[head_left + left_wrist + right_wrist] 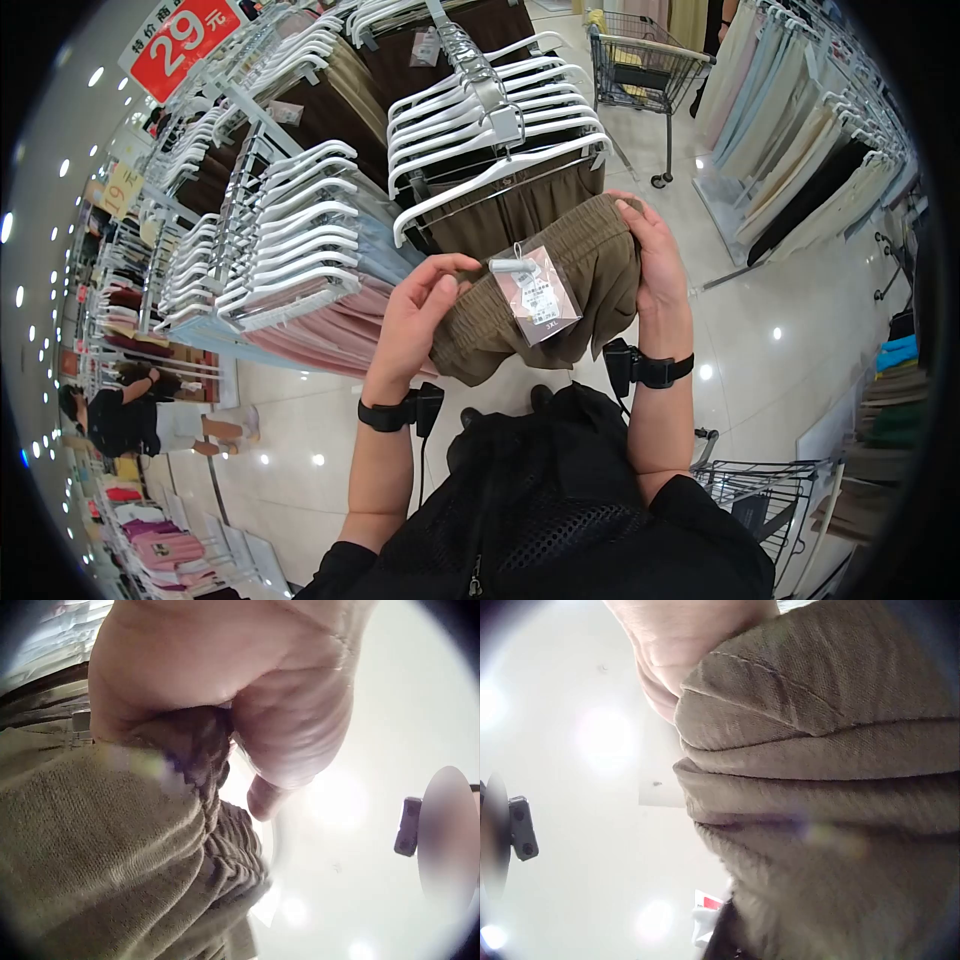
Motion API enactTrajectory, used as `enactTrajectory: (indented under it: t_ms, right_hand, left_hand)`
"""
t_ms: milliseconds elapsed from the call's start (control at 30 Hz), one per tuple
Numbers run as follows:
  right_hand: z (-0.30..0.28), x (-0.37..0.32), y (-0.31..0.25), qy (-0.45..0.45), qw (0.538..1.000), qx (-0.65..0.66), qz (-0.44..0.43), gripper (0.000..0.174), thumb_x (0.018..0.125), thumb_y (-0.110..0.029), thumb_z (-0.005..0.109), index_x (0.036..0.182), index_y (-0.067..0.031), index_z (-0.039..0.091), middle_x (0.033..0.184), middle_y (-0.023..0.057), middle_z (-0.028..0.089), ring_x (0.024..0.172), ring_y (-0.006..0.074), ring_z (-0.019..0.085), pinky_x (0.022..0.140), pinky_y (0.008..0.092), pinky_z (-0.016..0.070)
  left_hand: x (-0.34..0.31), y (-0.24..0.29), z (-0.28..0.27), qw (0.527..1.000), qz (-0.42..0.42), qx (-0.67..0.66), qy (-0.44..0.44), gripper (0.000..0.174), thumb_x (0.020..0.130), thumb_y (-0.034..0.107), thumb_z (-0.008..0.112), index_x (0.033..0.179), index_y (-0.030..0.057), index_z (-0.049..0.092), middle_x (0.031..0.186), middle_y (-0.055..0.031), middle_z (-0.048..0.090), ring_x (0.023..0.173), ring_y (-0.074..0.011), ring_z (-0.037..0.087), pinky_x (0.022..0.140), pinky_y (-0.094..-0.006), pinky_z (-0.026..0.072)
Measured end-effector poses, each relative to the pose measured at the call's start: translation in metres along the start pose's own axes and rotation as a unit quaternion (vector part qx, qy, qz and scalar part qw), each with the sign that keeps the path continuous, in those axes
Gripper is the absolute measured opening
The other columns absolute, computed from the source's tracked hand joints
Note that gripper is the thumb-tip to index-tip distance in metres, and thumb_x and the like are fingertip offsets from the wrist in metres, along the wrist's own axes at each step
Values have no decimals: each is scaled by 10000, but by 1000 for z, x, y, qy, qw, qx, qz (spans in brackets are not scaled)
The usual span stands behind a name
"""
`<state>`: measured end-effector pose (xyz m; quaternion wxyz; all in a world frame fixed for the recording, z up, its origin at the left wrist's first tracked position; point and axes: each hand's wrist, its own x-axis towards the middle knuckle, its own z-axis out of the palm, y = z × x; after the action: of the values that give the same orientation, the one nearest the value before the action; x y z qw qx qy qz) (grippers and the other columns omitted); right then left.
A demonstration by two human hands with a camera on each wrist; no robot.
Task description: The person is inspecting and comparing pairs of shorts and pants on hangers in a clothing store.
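Brown trousers with a gathered elastic waistband [590,235] are held up between both hands in the head view. The left hand [412,318] grips the waistband's left end, thumb on top. At the other end the right hand [655,258] pinches the waistband, thumb in front. A pink and white tag [541,300] marked 3XL hangs on the front. In the left wrist view the left hand [225,682] has gathered brown cloth [97,847] beneath it. Folds of the trousers [832,772] cover much of the right wrist view, the right hand [694,637] above them.
White hangers [500,150] with brown trousers hang just beyond the hands. More hangers [300,240] with pink and blue garments stand at the left. A shopping cart [640,65] is at the back, another cart [765,490] at lower right. A person [125,415] stands far left.
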<state>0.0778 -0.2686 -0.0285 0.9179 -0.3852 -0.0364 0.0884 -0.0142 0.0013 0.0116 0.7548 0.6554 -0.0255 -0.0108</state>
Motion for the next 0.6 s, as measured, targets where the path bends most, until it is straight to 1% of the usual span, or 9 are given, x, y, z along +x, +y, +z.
enactTrajectory:
  t_ms: [33, 100, 133, 167, 233, 367, 400, 500, 600]
  right_hand:
    - [-1, -1, -2, 6, 1000, -6, -19, 201, 1006, -117, 579, 1164, -10, 645, 1039, 59, 700, 939, 137, 670, 844, 286, 541]
    - [-2, -2, -2, 12, 999, -12, -38, 184, 1007, -115, 581, 1151, -21, 647, 1017, 46, 694, 928, 123, 661, 833, 278, 533]
    - [-3, -2, -1, -5, 998, -27, -63, 158, 1010, -124, 585, 1125, -33, 645, 989, 34, 681, 913, 108, 644, 822, 266, 517]
    - [-4, -3, -1, -22, 995, -43, -89, 134, 1014, -133, 590, 1100, -45, 643, 960, 22, 668, 897, 92, 628, 810, 254, 502]
    - [3, -4, -2, -50, 993, -47, -96, 122, 1018, -147, 591, 1078, -52, 638, 946, 15, 656, 879, 84, 611, 802, 244, 486]
    - [14, -6, 1, -101, 986, -75, -113, 110, 1024, -168, 587, 1017, -62, 617, 925, 16, 632, 842, 83, 569, 778, 233, 456]
    - [15, -6, 2, -102, 985, -75, -113, 110, 1024, -168, 587, 1017, -62, 617, 925, 16, 632, 842, 83, 569, 778, 233, 456]
    - [15, -5, 5, -148, 980, -62, -118, 105, 1024, -157, 579, 982, -63, 602, 947, 30, 595, 837, 103, 537, 765, 240, 436]
    - [16, -4, 7, -181, 972, -35, -149, 117, 1025, -146, 569, 948, -59, 588, 979, 43, 558, 844, 124, 517, 761, 250, 423]
  left_hand:
    - [-1, -1, -5, 1000, 0, 1, -2, 236, 1036, 186, 564, 1151, 0, 652, 922, 25, 626, 841, -51, 568, 804, -214, 464]
    - [-1, -6, -20, 988, -125, -69, -50, 325, 1055, 260, 522, 1266, 25, 598, 1059, -12, 657, 965, -57, 608, 865, -219, 497]
    - [0, -11, -20, 984, -146, -70, -70, 338, 1047, 243, 542, 1284, 8, 592, 1127, -26, 660, 1010, -57, 617, 847, -221, 516]
    - [0, -16, -20, 984, -146, -70, -70, 338, 1047, 243, 542, 1284, 8, 592, 1127, -26, 660, 1010, -57, 617, 847, -221, 516]
    - [-4, -22, -16, 972, -196, 21, -130, 325, 1041, 209, 558, 1282, -5, 598, 1138, -7, 647, 1023, -52, 589, 899, -244, 491]
    - [-9, -33, -19, 925, -242, 41, -289, 461, 1022, 247, 606, 1373, -42, 527, 1125, 10, 611, 1002, -56, 542, 899, -229, 460]
    - [-9, -34, -15, 922, -215, 62, -315, 519, 1009, 261, 628, 1395, -63, 501, 1166, -10, 614, 1032, -69, 538, 921, -244, 458]
    - [-10, -26, -10, 892, -219, 96, -382, 642, 950, 354, 695, 1400, -63, 505, 1269, -53, 614, 1123, -120, 543, 995, -283, 435]
    - [-14, -33, -14, 892, -201, 75, -398, 659, 928, 361, 716, 1386, -66, 514, 1275, -60, 619, 1133, -120, 546, 1002, -278, 433]
